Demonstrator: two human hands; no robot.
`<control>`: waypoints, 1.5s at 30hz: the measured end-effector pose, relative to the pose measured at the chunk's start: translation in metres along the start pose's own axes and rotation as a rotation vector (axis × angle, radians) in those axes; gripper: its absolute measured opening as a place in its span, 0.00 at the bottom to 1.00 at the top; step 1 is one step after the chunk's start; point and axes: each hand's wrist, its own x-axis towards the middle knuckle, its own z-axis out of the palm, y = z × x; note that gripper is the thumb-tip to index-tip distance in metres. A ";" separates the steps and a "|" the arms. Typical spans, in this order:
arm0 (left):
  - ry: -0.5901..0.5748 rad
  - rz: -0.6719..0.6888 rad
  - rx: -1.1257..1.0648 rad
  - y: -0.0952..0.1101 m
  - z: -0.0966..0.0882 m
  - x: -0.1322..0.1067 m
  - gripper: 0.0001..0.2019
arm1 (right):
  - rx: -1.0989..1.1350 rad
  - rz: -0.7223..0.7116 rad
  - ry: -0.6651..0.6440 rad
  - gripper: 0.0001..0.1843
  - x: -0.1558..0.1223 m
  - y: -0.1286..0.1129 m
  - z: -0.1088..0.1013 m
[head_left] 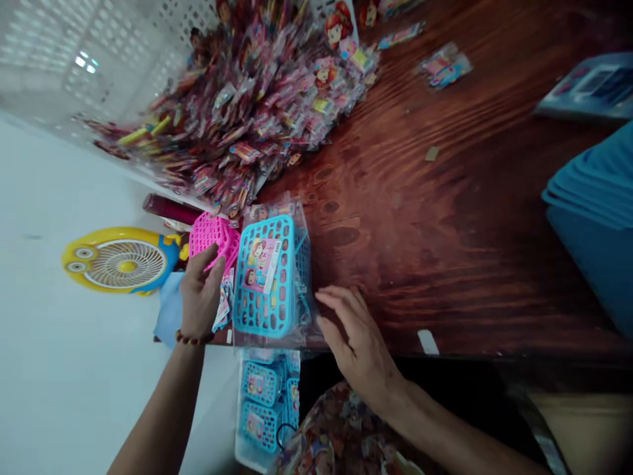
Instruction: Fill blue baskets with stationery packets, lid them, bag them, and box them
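A light blue plastic basket (264, 277) with a printed cartoon label lies in a clear plastic bag (304, 323) near the table's front edge. Just left of it is my left hand (198, 297), a beaded bracelet at its wrist. Its fingers are apart and point at a bright pink basket (211, 236); whether they touch it, I cannot tell. My right hand (359, 343) is on the other side, fingers spread and holding nothing. Its fingertips are close to the bag's right edge; contact is unclear.
A white perforated crate (119, 59) spills many small bagged toys (277, 99) at the back left. A yellow fan (123, 260) stands left. Stacked blue sheets (593, 185) are on the right. More blue baskets (260, 384) fill a container below the table edge.
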 end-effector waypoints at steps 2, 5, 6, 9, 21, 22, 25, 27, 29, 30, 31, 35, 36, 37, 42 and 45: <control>-0.045 0.234 0.179 0.013 0.002 -0.026 0.16 | -0.061 -0.120 -0.009 0.15 -0.010 0.000 -0.001; -0.323 0.445 0.441 0.024 0.013 -0.056 0.16 | -0.166 -0.214 -0.027 0.16 -0.019 0.002 0.007; -0.414 0.527 0.540 0.024 0.016 -0.061 0.19 | -0.196 -0.232 -0.026 0.17 -0.021 0.003 0.011; -0.576 0.733 0.765 0.017 0.022 -0.065 0.24 | -0.250 -0.269 -0.046 0.20 -0.024 0.007 0.021; -0.582 0.795 0.772 0.004 0.022 -0.062 0.25 | -0.305 -0.254 -0.168 0.26 -0.029 0.008 0.025; -0.581 0.797 0.773 0.003 0.022 -0.062 0.25 | -0.322 -0.251 -0.177 0.27 -0.028 0.008 0.025; -0.584 0.810 0.780 0.002 0.023 -0.063 0.25 | -0.368 -0.240 -0.186 0.27 -0.024 0.005 0.026; -0.575 0.819 0.786 0.001 0.024 -0.063 0.25 | -0.377 -0.232 -0.180 0.27 -0.023 0.004 0.029; -0.558 0.822 0.788 -0.001 0.024 -0.064 0.25 | -0.351 -0.224 -0.162 0.28 -0.024 0.004 0.033; -0.550 0.821 0.789 -0.001 0.024 -0.064 0.25 | -0.328 -0.224 -0.154 0.29 -0.025 0.005 0.034; -0.544 0.818 0.788 -0.002 0.024 -0.064 0.25 | -0.303 -0.229 -0.149 0.31 -0.026 0.007 0.035; -0.534 0.799 0.758 -0.003 0.023 -0.062 0.27 | -0.262 -0.294 -0.177 0.35 -0.031 0.016 0.036; -0.537 0.798 0.751 -0.003 0.023 -0.062 0.27 | -0.270 -0.306 -0.184 0.34 -0.031 0.018 0.036; -0.539 0.800 0.748 -0.003 0.023 -0.062 0.27 | -0.281 -0.312 -0.190 0.33 -0.031 0.020 0.035; -0.537 0.825 0.764 -0.004 0.024 -0.062 0.25 | -0.314 -0.296 -0.208 0.30 -0.028 0.018 0.033; -0.539 0.833 0.755 -0.005 0.024 -0.062 0.25 | -0.309 -0.285 -0.227 0.29 -0.026 0.014 0.030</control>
